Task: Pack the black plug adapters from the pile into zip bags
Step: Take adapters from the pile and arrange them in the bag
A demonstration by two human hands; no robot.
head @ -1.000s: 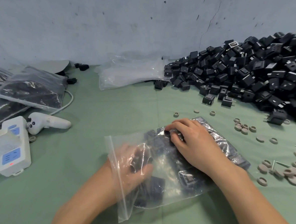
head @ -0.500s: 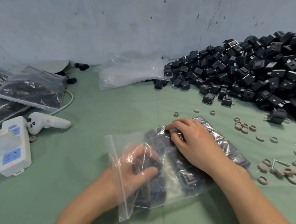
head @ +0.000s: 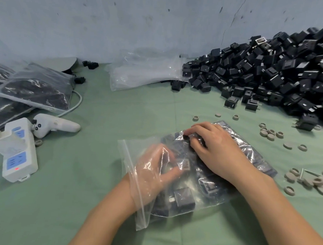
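Observation:
A clear zip bag (head: 209, 197) partly filled with black plug adapters lies on the green cloth in front of me. My left hand (head: 154, 171) is inside the bag through its open left end. Its thumb and fingers are curled round a black adapter (head: 164, 161). My right hand (head: 219, 154) rests on top of the bag from outside, with its bent fingertips pinching the plastic and an adapter under it at the far edge. The big pile of black adapters (head: 273, 76) rises against the wall at the back right.
Empty clear bags (head: 141, 72) lie left of the pile. Filled bags (head: 36, 88) are stacked at far left, with a white power strip (head: 19, 151) and a white controller (head: 56, 125) before them. Beige rings (head: 269, 131) and screws (head: 301, 173) are scattered at right.
My left hand has shifted inside the bag, moving forward and closing round an adapter. The right hand has stayed almost still on top.

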